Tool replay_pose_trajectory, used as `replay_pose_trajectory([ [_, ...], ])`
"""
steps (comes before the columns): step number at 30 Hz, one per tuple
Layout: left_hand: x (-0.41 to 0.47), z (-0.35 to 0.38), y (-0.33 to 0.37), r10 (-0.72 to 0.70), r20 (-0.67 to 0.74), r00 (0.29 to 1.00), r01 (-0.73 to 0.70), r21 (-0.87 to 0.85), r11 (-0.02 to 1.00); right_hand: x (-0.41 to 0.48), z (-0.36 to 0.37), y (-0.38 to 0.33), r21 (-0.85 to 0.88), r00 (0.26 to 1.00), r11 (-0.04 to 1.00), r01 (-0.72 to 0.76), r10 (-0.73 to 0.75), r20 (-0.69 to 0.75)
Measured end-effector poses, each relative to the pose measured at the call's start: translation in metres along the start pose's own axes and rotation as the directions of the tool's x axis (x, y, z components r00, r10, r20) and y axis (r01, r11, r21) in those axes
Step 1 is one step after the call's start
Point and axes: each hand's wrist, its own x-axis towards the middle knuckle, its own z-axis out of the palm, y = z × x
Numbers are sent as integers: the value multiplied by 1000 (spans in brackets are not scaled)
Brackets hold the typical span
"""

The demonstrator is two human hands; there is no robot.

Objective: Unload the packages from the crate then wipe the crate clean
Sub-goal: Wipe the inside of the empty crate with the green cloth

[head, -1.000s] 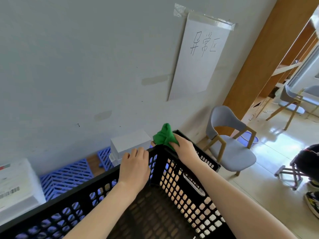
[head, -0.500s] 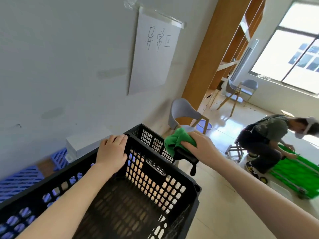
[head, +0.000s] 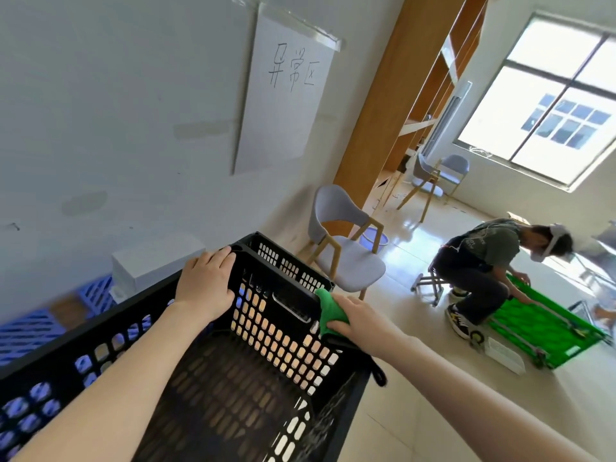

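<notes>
The left hand (head: 206, 285) curled its grip over the crate (head: 276, 331) rim. The right hand (head: 358, 320) clamped a cloth (head: 330, 311) against it, with a chair (head: 350, 268) beyond.

Grey chair (head: 346, 261) by wall (head: 100, 95); paper sign (head: 283, 105) above; person (head: 483, 271) crouching at green cart (head: 550, 331).

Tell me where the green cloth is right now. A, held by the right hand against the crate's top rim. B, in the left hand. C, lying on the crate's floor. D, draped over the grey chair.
A: the right hand holds the green cloth against the top rim of the black crate, while the left hand grips the rim further along and holds no cloth.
</notes>
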Motion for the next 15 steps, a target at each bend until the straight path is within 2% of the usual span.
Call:
replay_pose_trajectory([
  [3, -3, 1, -2, 9, 4, 1000, -9, -54, 998, 13, 23, -9, 11, 987, 996, -86, 87, -133],
  [6, -4, 2, -3, 11, -3, 1000, -12, -105, 994, 30, 31, -23, -48, 969, 997, -56, 42, -243],
  [12, -7, 4, -6, 41, 10, 999, -40, -95, 995, 82, 35, -55, -143, 947, 990, -6, -40, -318],
  [15, -9, 5, -7, 61, 11, 998, -61, -67, 996, 109, 37, -75, -133, 941, 991, 9, -53, -334],
])
